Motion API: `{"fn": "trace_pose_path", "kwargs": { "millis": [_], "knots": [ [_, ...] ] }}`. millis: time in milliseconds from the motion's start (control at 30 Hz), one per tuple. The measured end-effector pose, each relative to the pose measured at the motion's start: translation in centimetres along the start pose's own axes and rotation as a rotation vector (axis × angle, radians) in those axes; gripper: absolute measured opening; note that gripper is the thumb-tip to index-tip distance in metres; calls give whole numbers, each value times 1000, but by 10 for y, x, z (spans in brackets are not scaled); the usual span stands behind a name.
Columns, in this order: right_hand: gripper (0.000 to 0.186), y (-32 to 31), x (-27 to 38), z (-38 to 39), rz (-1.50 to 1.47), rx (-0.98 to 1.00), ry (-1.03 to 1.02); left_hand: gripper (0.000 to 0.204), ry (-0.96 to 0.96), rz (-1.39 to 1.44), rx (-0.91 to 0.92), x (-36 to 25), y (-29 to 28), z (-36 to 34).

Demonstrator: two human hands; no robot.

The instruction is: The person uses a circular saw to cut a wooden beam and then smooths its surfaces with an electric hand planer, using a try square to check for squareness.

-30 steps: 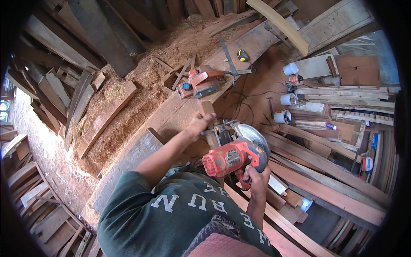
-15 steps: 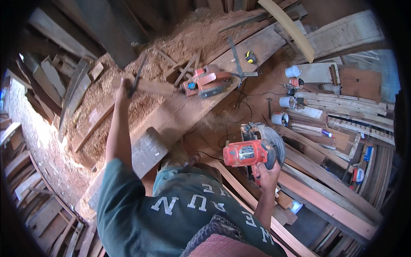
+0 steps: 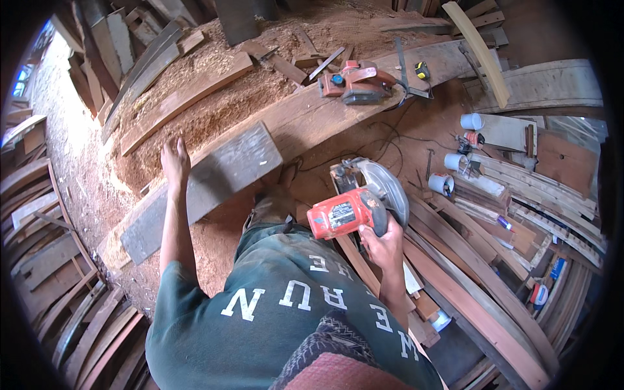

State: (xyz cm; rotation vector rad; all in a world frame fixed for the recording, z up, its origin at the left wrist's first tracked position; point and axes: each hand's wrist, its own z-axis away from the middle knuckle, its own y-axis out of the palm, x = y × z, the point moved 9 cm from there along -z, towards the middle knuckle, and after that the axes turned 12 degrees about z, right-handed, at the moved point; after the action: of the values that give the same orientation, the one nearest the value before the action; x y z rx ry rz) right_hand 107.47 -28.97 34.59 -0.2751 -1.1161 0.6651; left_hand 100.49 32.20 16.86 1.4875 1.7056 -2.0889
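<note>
My right hand (image 3: 383, 242) grips the rear handle of a red circular saw (image 3: 341, 214), its round metal guard turned to the right. The saw is held in the air in front of my body, right of the bench plank. My left hand (image 3: 175, 161) is empty with its fingers stretched out, over the near-left edge of a long wooden plank (image 3: 302, 123). Close to it, a grey weathered board (image 3: 214, 175) lies on that plank. A short brown board (image 3: 276, 63) lies on the sawdust farther off.
A red electric planer (image 3: 361, 81), a metal square (image 3: 402, 62) and a yellow-black tape measure (image 3: 422, 70) sit on the plank's far part. Sawdust (image 3: 214, 71) heaps along its left. Cables (image 3: 390, 140) trail on the floor. White buckets (image 3: 442, 184) and stacked timber (image 3: 481, 286) are at right.
My left hand has let go of the short brown board and come back toward the grey board. The saw stays in my right hand, now tilted differently. The whole view has shifted.
</note>
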Motion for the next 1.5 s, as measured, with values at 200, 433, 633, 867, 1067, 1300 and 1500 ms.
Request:
{"fn": "trace_pose_path", "kwargs": {
  "millis": [200,433,633,867,1067,1300,1500],
  "knots": [
    [32,54,41,46,179,52,-169,56,97,-292,-5,58,-28,108],
    [38,136,65,75,184,62,-307,51,27,-249,8,32,-34,111],
    [32,202,79,73,201,40,-382,48,31,-224,-28,35,-40,112],
    [30,239,56,75,213,15,-422,45,14,-227,15,35,-38,111],
    [26,251,42,74,221,-31,-400,47,-15,-228,77,28,-37,110],
    [26,257,52,69,206,-3,-363,46,-2,-218,70,37,-35,109],
    [26,262,58,59,156,13,-369,46,24,-219,70,37,-33,109]
  ]
}}
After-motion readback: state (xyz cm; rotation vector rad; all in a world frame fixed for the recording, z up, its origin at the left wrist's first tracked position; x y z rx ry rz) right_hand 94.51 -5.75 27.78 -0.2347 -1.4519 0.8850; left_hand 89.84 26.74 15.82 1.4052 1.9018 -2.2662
